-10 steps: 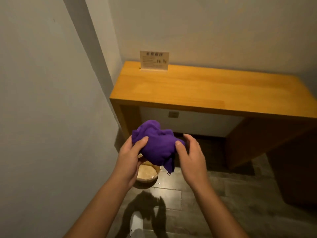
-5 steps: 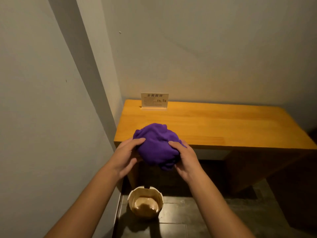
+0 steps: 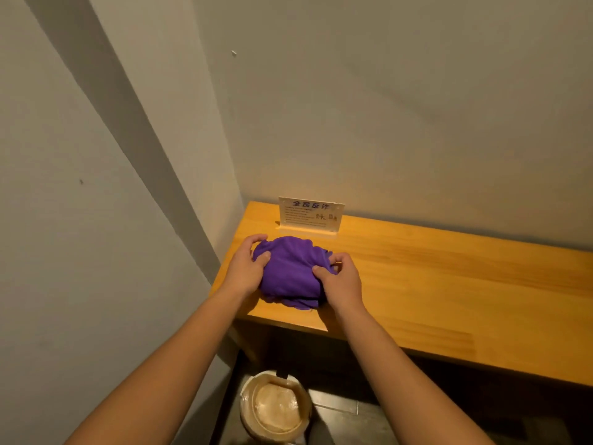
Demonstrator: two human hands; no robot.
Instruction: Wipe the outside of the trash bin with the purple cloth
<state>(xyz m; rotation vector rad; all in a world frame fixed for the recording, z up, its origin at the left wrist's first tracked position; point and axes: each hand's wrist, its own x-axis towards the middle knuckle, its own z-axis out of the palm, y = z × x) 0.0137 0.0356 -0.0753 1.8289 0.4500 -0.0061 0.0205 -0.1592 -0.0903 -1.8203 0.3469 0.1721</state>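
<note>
The purple cloth [image 3: 290, 271] lies bunched on the left end of the wooden table [image 3: 433, 284]. My left hand [image 3: 248, 266] grips its left side with the thumb pressed into the fabric. My right hand [image 3: 340, 285] pinches its right edge. The trash bin [image 3: 276, 407], round and tan with a liner inside, stands on the floor below the table's front edge, between my forearms.
A small white sign card [image 3: 310, 215] stands at the table's back left, just behind the cloth. Walls close in at the left and behind. Dark floor tiles [image 3: 353, 422] lie to the right of the bin.
Both hands have carried the cloth up and forward from above the bin onto the tabletop. The view has tilted up, so the bin now sits low in the frame.
</note>
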